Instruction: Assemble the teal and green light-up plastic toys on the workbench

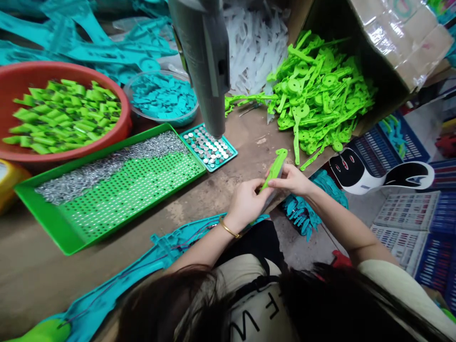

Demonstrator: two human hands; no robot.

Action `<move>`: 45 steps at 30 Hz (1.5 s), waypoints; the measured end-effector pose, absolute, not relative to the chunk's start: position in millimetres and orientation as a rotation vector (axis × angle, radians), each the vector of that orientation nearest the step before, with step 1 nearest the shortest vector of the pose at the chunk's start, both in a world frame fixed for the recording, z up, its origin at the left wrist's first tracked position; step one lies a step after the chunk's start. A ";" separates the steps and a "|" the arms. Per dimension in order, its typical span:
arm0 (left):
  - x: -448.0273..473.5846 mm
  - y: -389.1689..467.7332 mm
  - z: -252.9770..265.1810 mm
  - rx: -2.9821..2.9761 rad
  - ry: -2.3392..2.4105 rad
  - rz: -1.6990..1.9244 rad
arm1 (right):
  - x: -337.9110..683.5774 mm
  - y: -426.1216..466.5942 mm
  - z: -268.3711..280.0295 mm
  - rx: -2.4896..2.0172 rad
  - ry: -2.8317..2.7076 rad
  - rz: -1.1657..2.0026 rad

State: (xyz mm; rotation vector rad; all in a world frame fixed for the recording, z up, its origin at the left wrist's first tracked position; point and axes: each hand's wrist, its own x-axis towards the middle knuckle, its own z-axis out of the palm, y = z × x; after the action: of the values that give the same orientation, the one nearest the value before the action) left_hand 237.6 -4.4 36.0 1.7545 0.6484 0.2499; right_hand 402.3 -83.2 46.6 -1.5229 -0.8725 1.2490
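Observation:
My left hand [245,202], with a gold bangle at the wrist, grips the near end of a long lime-green plastic part [273,169]. From the other side, my right hand [292,180] holds the same part, its thumb pressed along the edge. A greyish translucent piece lies against the underside of the part, mostly hidden by my fingers. Both hands are above the front edge of the workbench [228,192]. Beneath my left forearm lies a long turquoise plastic piece [142,263] with a dark thin wire along it.
A grey power screwdriver [210,71] hangs over a small tray of round metal pieces [213,151]. Left are a green screw tray [117,209], a red basin [123,102] and a tub of turquoise pieces [164,97]. Lime-green parts [320,95] spill from a cardboard box [388,47].

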 end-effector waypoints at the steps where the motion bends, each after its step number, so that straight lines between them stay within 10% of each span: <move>1: 236.9 -5.2 35.9 1.760 0.649 0.261 | 398.5 -84.1 44.0 -1.535 -0.904 1.219; 30: 218.2 -17.2 42.1 1.923 0.664 0.391 | 409.6 -72.3 66.2 -1.465 -0.934 0.858; 45: 196.7 3.5 45.9 2.152 0.526 -0.016 | 380.9 -90.0 36.2 -1.444 -0.929 1.300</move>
State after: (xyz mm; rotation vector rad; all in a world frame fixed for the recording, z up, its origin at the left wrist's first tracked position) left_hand 196.7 3.5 45.9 2.1523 0.5256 -0.0158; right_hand 380.9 -90.0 36.2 -1.4435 -0.9292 1.3000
